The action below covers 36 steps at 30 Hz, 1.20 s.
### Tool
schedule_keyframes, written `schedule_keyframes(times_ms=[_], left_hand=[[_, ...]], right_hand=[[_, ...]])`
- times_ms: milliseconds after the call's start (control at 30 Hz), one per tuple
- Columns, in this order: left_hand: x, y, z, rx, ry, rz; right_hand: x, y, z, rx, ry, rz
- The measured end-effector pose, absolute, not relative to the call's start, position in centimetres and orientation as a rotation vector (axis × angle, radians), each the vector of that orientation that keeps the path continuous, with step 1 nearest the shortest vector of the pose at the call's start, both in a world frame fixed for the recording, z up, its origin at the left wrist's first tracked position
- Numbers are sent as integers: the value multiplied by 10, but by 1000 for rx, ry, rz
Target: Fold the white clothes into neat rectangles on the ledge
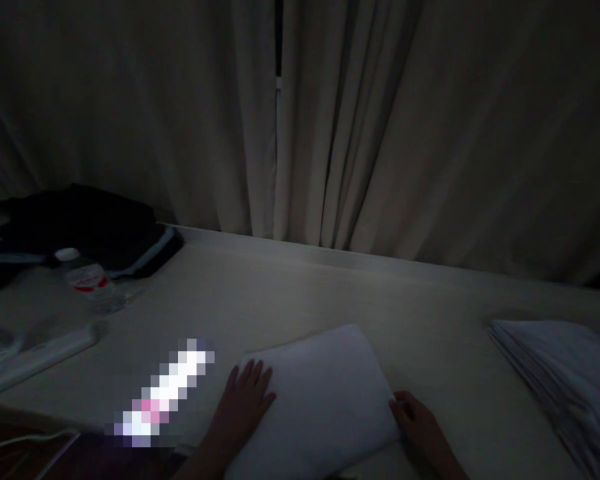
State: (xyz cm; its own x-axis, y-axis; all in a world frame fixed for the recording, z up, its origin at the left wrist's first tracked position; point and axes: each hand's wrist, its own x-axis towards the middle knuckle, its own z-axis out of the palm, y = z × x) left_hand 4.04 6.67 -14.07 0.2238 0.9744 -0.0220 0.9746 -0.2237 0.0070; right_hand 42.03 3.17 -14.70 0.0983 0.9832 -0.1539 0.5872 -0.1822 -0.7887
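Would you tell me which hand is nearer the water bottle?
Left. The left hand rests on the folded white cloth, right of the water bottle; the right hand is farther right.

One folded white cloth (320, 400), one stack of cloths (565, 373), one water bottle (91, 283), perhaps one dark garment pile (85, 227).

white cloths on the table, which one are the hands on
The single folded white cloth at near centre: left hand flat on it, right hand at its edge. The stack at right lies untouched.

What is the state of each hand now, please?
Left hand: open, lying flat on the folded white cloth.
Right hand: fingers curled at the cloth's right edge; whether it grips cannot be told.
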Motion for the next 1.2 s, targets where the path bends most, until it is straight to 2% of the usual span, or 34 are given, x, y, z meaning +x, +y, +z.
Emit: schedule_keyframes(times_ms=[133,267,400,533,767,900,1000,1200], left_hand=[[58,58,-131,2418,2039,-22],[85,64,-130,2435,2001,78],[93,73,-145,2343,2123,89],[84,67,-165,2312,2203,111],[83,62,-172,2230,2271,88],[90,70,-155,2229,2231,73],[96,78,-149,2332,2117,141],[97,71,-169,2177,2374,98]], right_hand=[[426,31,-136,-1866,-1603,867],[407,77,-126,-1842,-1641,594],[366,125,-125,-1777,-2002,295],[335,150,-140,-1689,-2333,156],[332,153,-173,-1755,-2381,174],[322,148,-160,-1739,-2422,124],[306,140,-148,-1539,-2526,157],[290,132,-155,-1415,-2614,359]])
